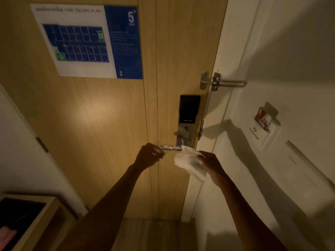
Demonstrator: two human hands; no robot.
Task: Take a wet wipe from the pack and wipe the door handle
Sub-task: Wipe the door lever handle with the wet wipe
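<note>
A silver lever door handle point(171, 147) sticks out leftward from the lock plate on the wooden door point(101, 124). My left hand point(149, 156) curls around the handle's free left end. My right hand point(213, 163) holds a crumpled white wet wipe point(190, 163), whose top corner touches the handle near the lock plate. The wipe pack is not in view.
A black-and-silver electronic lock point(188, 115) sits above the handle, with a swing-bar door guard point(222, 82) higher up. A fire escape plan point(87, 40) hangs on the door. A key-card holder point(262, 118) is on the white right wall. A wooden cabinet point(32, 220) stands lower left.
</note>
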